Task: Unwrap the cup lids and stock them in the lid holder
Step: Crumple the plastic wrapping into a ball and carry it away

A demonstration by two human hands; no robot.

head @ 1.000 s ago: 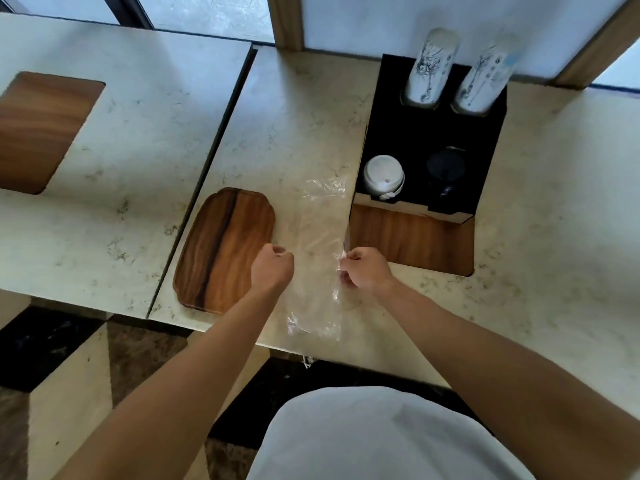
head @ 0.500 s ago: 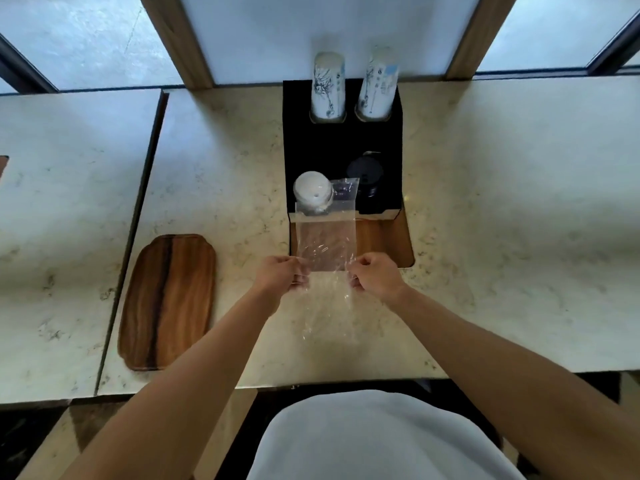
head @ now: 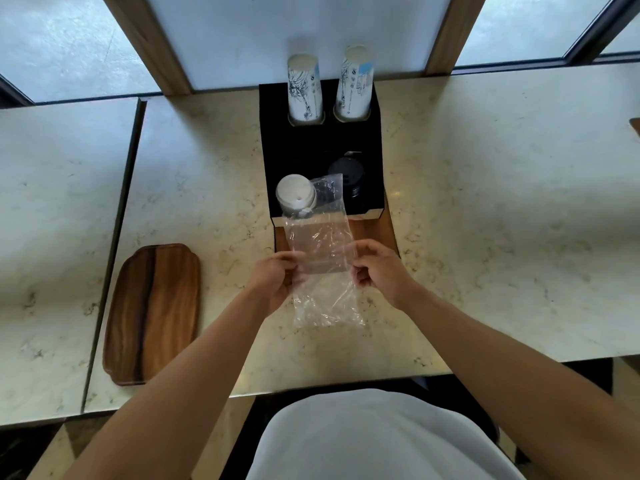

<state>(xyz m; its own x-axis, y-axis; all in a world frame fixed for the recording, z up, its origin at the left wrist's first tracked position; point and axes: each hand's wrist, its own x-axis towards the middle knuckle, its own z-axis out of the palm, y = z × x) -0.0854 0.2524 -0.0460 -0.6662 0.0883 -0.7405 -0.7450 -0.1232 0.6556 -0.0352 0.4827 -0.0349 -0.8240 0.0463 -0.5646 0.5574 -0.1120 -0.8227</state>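
A clear plastic wrapper (head: 320,251), empty and creased, hangs folded over between my hands above the counter. My left hand (head: 277,278) pinches its left edge and my right hand (head: 377,268) pinches its right edge. Behind it stands the black lid holder (head: 277,147). A stack of white lids (head: 295,195) fills its front left slot, and black lids (head: 346,174) sit in the front right slot, partly veiled by the wrapper's top.
Two stacks of printed paper cups (head: 304,86) (head: 355,83) stand in the holder's back slots. A wooden tray (head: 152,311) lies on the marble counter (head: 485,237) to the left. A seam splits the counter at the left; windows run behind.
The wrapper lay flat on the counter beside the tray; both hands have lifted it and folded it in front of the holder. My view has swung right to centre on the holder.
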